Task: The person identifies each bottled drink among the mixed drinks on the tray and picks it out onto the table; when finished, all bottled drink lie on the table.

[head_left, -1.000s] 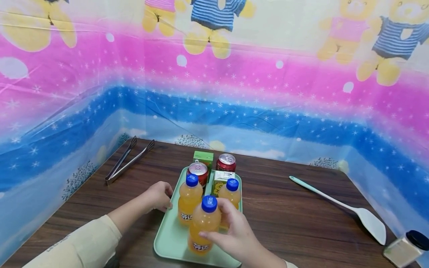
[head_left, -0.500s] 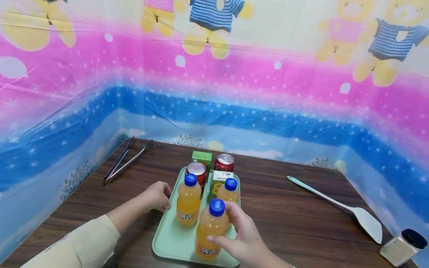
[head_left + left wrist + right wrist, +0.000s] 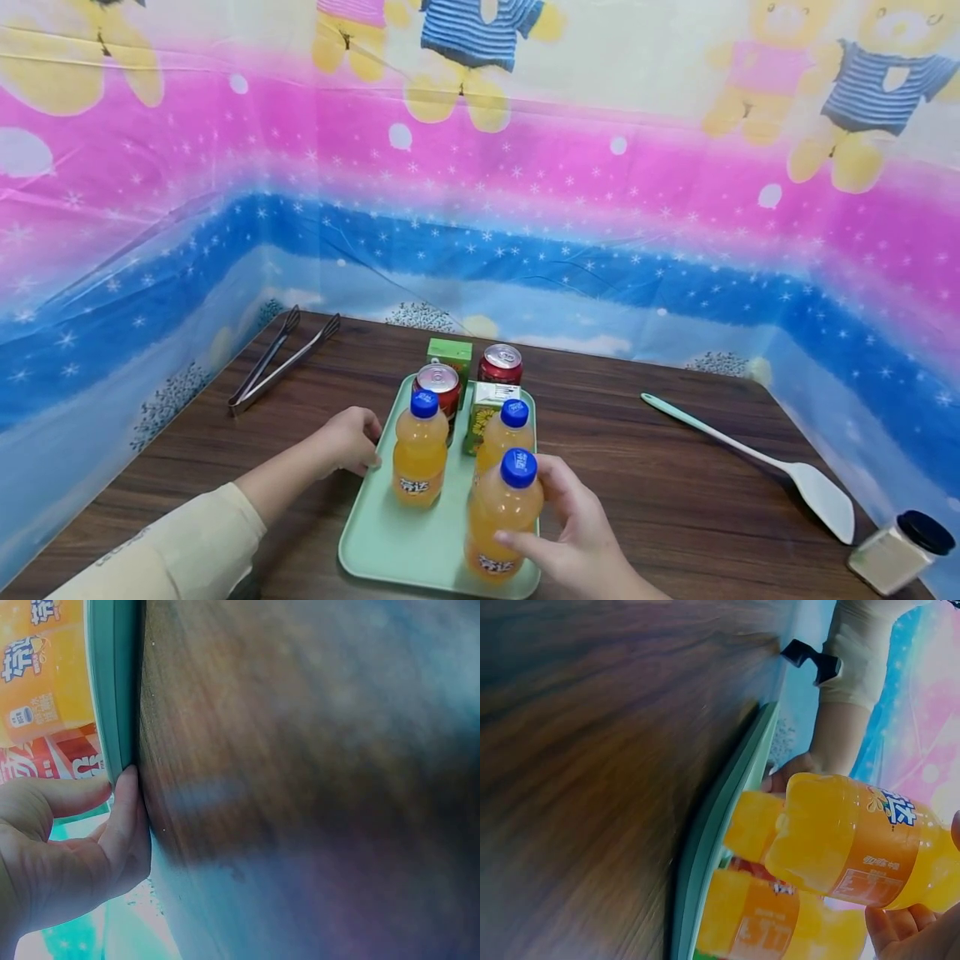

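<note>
My right hand (image 3: 581, 525) grips an orange soda bottle (image 3: 501, 512) with a blue cap, thumb in front and fingers behind. The bottle is upright over the near right corner of the light green tray (image 3: 375, 542). In the right wrist view its base sits higher than those of the bottles behind it, so it looks raised. At the tray's left edge, my left hand (image 3: 351, 439) pinches the rim between thumb and fingers, plain in the left wrist view. Two similar bottles stand on the tray, one at left (image 3: 420, 458) and one at right (image 3: 512, 433), partly hidden.
Toward the tray's back stand a red can (image 3: 442, 383), a second red can (image 3: 500, 360), a green carton (image 3: 450, 352) and a sunflower carton (image 3: 486, 417). Metal tongs (image 3: 281, 367) lie far left. A spatula (image 3: 750, 454) and a black-lidded jar (image 3: 896, 550) lie at right.
My right hand has carried the held bottle rightward over the tray, from near the middle to the near right corner. The left hand stays at the rim.
</note>
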`<action>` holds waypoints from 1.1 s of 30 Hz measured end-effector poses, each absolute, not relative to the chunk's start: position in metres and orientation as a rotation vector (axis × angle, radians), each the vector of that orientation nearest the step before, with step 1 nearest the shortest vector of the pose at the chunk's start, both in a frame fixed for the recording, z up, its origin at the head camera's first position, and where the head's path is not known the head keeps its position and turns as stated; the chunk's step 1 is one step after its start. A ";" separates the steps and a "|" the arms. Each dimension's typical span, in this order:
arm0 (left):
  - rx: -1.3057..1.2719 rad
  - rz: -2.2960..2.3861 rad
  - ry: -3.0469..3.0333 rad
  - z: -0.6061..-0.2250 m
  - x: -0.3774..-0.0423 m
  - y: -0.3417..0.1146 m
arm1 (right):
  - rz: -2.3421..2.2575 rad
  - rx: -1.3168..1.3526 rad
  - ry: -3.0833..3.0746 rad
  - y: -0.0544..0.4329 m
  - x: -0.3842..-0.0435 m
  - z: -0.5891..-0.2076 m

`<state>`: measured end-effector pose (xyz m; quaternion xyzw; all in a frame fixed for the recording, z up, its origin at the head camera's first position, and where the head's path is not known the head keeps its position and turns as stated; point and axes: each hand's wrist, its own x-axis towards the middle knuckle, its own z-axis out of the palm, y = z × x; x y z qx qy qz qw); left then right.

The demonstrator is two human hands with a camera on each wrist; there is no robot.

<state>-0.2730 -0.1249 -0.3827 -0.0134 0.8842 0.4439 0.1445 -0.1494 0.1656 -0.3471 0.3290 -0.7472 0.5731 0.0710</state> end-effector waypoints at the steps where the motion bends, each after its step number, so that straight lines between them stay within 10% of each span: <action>1: -0.038 1.284 2.546 -0.383 -0.274 -0.125 | 1.718 0.971 -2.260 0.168 -0.149 -0.347; 33: -0.039 1.294 2.551 -0.383 -0.272 -0.124 | 1.504 0.533 -2.337 0.227 -0.181 -0.333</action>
